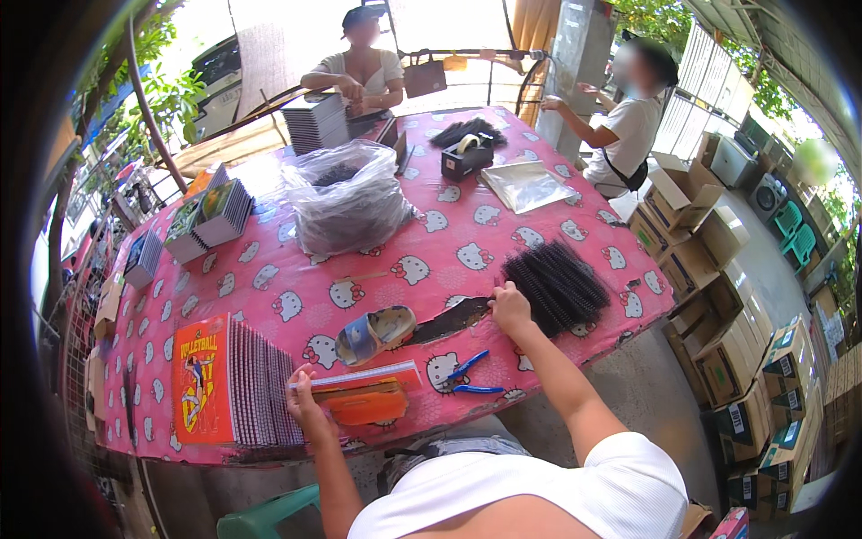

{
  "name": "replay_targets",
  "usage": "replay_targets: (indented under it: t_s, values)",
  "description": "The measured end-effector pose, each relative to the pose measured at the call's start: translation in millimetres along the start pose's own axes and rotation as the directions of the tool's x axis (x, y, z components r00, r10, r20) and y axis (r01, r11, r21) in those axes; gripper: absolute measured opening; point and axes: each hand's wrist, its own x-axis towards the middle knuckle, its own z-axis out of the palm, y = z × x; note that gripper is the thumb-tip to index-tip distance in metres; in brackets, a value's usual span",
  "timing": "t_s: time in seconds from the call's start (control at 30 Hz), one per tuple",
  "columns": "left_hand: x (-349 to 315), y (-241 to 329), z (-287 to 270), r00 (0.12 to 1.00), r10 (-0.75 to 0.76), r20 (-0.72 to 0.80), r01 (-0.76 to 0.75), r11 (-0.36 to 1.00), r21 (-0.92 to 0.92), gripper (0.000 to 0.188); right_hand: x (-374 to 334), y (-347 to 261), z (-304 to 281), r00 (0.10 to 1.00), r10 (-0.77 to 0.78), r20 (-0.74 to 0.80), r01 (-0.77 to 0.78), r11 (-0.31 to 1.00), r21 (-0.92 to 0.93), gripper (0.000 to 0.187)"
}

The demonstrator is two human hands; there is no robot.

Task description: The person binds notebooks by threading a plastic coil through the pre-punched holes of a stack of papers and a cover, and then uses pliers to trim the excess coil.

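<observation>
At the near edge of the table, my left hand (pixel 310 411) grips the left end of a notebook (pixel 368 375) with a white page edge, tilted over an orange cover (pixel 370 404). My right hand (pixel 511 308) is closed at the left side of a pile of black spiral binding coils (pixel 557 287); whether a coil is between its fingers is hidden. Blue-handled pliers (pixel 471 373) lie between my hands. Just beyond the notebook rests a blue and tan slipper (pixel 375 334), beside a dark torn patch (pixel 453 321) in the tablecloth.
Left of me stands a stack of spiral notebooks (pixel 247 386). Farther back are a plastic bag of black coils (pixel 346 198), a tape dispenser (pixel 467 157), clear plastic sheets (pixel 530 186) and more notebook stacks (pixel 314 124). Two people work beyond the table. Cardboard boxes (pixel 718 341) line the right.
</observation>
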Motion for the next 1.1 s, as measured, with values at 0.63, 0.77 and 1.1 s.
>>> replay_targets:
  t_s: [0.63, 0.77, 1.1]
  values:
    - [-6, -10, 6, 0.989, 0.123, -0.081, -0.120, 0.992, 0.048, 0.019, -12, -53, -29, 0.995, -0.070, -0.072, 0.089, 0.945, 0.315, 0.022]
    - [-6, -11, 5, 0.985, 0.152, -0.082, -0.145, 0.986, 0.085, 0.018, -22, -72, -41, 0.993, -0.092, -0.068, 0.111, 0.928, 0.357, 0.024]
    - [-8, -12, 8, 0.981, 0.164, -0.100, -0.155, 0.983, 0.098, 0.019, -29, -82, -49, 0.982, -0.172, -0.074, 0.185, 0.826, 0.532, 0.019]
